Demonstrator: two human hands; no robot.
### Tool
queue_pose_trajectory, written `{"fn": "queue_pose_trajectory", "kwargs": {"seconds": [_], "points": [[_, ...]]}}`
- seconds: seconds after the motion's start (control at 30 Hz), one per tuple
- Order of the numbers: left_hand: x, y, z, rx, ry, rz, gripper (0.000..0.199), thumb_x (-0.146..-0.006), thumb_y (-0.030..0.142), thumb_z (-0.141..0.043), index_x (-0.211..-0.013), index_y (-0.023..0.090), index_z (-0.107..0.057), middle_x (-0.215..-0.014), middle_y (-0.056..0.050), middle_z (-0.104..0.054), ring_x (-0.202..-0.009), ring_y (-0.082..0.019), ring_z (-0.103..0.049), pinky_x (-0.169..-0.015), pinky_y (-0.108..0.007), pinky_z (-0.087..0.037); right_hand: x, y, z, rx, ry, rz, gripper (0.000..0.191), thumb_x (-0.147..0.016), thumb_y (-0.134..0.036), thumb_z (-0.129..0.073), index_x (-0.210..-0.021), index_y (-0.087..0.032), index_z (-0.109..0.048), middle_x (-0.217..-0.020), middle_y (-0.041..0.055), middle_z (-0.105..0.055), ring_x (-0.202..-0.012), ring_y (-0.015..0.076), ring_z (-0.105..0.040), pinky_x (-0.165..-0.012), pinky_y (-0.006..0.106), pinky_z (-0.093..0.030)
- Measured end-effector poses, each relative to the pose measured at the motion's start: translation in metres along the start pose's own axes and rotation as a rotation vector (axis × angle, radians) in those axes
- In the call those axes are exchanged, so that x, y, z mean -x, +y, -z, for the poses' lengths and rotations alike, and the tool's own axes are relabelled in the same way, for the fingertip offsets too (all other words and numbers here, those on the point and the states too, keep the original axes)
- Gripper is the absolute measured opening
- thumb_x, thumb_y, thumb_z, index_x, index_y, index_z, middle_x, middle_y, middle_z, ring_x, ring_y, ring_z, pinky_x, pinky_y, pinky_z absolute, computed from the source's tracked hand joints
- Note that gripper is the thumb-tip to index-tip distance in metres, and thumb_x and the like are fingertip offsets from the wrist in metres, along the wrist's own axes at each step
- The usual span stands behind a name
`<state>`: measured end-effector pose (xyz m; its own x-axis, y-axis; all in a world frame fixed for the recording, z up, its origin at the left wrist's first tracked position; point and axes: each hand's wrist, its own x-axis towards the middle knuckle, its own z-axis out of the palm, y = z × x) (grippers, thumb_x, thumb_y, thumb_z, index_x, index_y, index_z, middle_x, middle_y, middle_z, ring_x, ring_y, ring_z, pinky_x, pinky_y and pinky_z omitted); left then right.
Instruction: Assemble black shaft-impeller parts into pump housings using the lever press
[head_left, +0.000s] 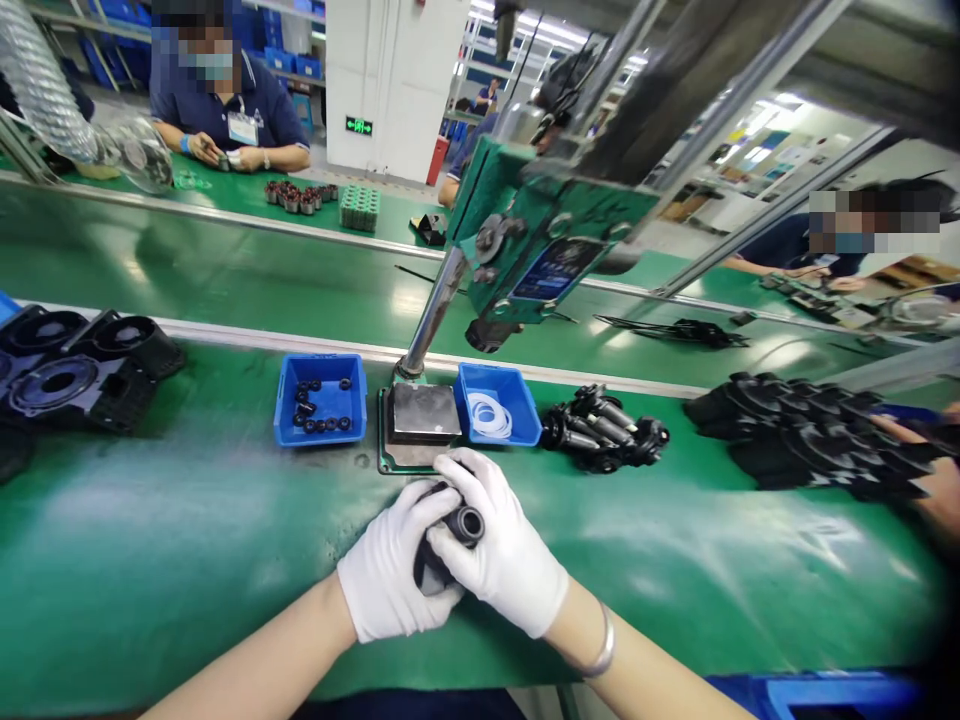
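Both my hands wear white gloves and meet in front of the press base. My left hand [390, 572] is closed around the dark body of a black part [471, 524] with a round hollow end. From the other side my right hand [514, 555] grips the same part, its thumb and fingers about the tubular end, which points up toward me. Much of the part is hidden by the gloves. Just beyond my fingertips stands the metal block [424, 412] of the press base.
A green press head [551, 240] overhangs the bench on a steel column [439, 305]. Blue bins hold small black rings [319, 424] and white rings [489, 416]. Black-and-metal parts [604, 430] lie right, black housings [82, 370] left, stacked black parts [810, 430] far right near another person's hand [941, 495].
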<state>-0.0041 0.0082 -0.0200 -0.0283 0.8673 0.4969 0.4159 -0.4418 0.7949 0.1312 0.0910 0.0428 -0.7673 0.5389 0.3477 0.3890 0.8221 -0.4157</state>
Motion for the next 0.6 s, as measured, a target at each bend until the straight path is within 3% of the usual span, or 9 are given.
{"fn": "queue_pose_trajectory", "kwargs": {"seconds": [0.2,0.3,0.37,0.47,0.6], "points": [[0.001,0.005,-0.003,-0.022,0.023,0.046,0.083,-0.061,0.01,-0.066,-0.136,0.023,-0.034,-0.133,-0.013,-0.049,-0.124,-0.03,-0.052,-0.106,-0.05,-0.045,0.003,0.002,-0.006,-0.046,0.042,0.012,0.067,-0.078,-0.025,-0.06,-0.14,-0.013,-0.038,-0.129,0.0197,-0.049,-0.125,0.0327,-0.048,-0.103,0.054,-0.046],[-0.002,0.016,0.008,-0.078,-0.011,0.085,0.081,-0.061,0.011,-0.067,-0.134,0.025,-0.036,-0.13,-0.012,-0.052,-0.121,-0.031,-0.055,-0.104,-0.052,-0.046,0.0,0.01,0.012,-0.132,-0.019,0.074,0.069,-0.083,-0.038,-0.06,-0.143,-0.011,-0.037,-0.138,0.0217,-0.046,-0.131,0.0333,-0.045,-0.106,0.053,-0.043],[-0.011,0.027,0.023,-0.126,0.002,0.087,0.079,-0.062,0.014,-0.068,-0.133,0.026,-0.036,-0.13,-0.012,-0.052,-0.121,-0.032,-0.055,-0.104,-0.053,-0.046,-0.008,0.019,0.038,-0.206,0.03,0.073,0.062,-0.092,-0.046,-0.051,-0.144,-0.014,-0.038,-0.143,0.02,-0.045,-0.133,0.0316,-0.045,-0.108,0.052,-0.042],[-0.042,0.042,0.05,-0.183,0.076,0.095,0.077,-0.065,0.019,-0.07,-0.134,0.023,-0.036,-0.133,-0.013,-0.052,-0.121,-0.032,-0.056,-0.107,-0.052,-0.044,-0.036,0.028,0.094,-0.315,0.322,-0.014,0.051,-0.1,-0.05,-0.039,-0.141,-0.021,-0.043,-0.143,0.0149,-0.048,-0.128,0.027,-0.052,-0.108,0.049,-0.044],[-0.095,0.036,0.07,-0.146,0.084,0.125,0.073,-0.066,0.027,-0.071,-0.131,0.018,-0.038,-0.129,-0.014,-0.057,-0.12,-0.031,-0.058,-0.109,-0.052,-0.041,-0.116,0.02,0.178,-0.394,0.718,0.105,0.044,-0.098,-0.043,-0.05,-0.136,-0.021,-0.048,-0.142,0.0107,-0.051,-0.13,0.0223,-0.052,-0.111,0.043,-0.042]]}}
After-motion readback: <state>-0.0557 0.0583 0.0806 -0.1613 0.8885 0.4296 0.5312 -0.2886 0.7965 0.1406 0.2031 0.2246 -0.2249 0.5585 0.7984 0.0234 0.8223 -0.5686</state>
